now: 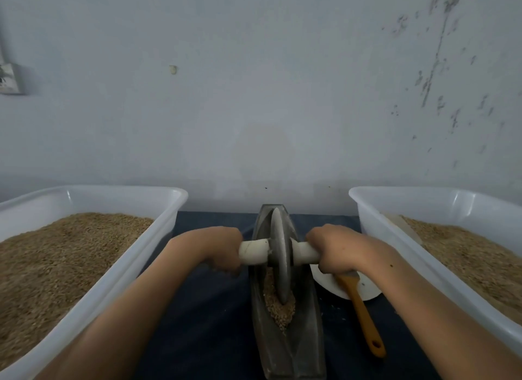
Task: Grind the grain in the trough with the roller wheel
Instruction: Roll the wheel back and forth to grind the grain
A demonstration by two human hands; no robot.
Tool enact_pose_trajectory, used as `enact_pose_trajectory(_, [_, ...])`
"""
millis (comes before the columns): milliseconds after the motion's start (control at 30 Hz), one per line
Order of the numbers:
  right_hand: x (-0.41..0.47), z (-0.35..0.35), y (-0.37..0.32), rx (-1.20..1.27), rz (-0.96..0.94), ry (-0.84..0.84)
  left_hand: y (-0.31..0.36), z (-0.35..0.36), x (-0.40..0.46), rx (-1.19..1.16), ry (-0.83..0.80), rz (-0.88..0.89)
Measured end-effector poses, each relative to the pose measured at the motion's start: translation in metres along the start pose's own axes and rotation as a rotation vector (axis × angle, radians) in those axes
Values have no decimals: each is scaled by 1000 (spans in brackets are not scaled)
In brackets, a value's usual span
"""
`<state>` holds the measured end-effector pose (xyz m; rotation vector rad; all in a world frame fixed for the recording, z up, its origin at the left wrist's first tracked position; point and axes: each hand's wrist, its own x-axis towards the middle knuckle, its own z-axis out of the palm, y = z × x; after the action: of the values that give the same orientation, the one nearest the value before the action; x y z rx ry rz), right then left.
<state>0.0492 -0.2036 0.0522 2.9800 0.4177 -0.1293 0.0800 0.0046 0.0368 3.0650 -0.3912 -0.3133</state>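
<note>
A dark boat-shaped trough (306, 340) lies lengthwise on the dark cloth in front of me. A grey disc-shaped roller wheel (280, 252) stands upright in its groove, toward the far half. Brown grain (279, 309) is piled in the groove just in front of the wheel. A pale axle handle (254, 252) runs through the wheel's centre. My left hand (219, 248) grips the left end of the handle. My right hand (333, 248) grips the right end.
A white plastic tub (118, 275) full of brown grain stands at the left, another tub (395, 255) at the right. A white plate (327, 283) with an orange-handled brush (364, 317) lies right of the trough. A grey wall rises close behind.
</note>
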Motion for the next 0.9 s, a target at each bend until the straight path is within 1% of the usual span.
enact_pose_trajectory(67, [2,1,0,8,8,20,3,0,-1,31,61,-18])
enact_pose_trajectory(100, [4,3,1,5,12,50,4,1,-1,75,139,-26])
enact_pose_trajectory(167, [9,8,2,1,25,126,5,5,3,173,355,-21])
enact_pose_trajectory(233, [15,17,3,-1,31,255,6,10,7,213,532,-17])
enact_pose_trajectory(300, [19,26,4,-14,21,407,7,14,9,214,630,-11])
enact_pose_trajectory(367, [20,31,6,-23,7,463,6,17,9,219,682,3])
enact_pose_trajectory(433, [19,28,7,-26,-3,418,4,17,8,203,647,10])
enact_pose_trajectory(467, [17,25,7,-28,-8,374,2,15,7,189,585,10])
enact_pose_trajectory(600, [10,8,3,-9,-26,142,-1,5,4,94,211,6])
enact_pose_trajectory(667, [7,4,2,37,-20,54,0,2,2,75,121,13])
enact_pose_trajectory(733, [5,4,3,78,-13,24,2,0,1,79,109,18])
enact_pose_trajectory(800, [6,5,3,71,-3,44,3,1,2,90,142,5])
enact_pose_trajectory(867, [10,8,1,23,6,129,2,3,3,102,223,-9])
enact_pose_trajectory(900, [12,11,0,-3,14,190,1,5,5,114,289,-11])
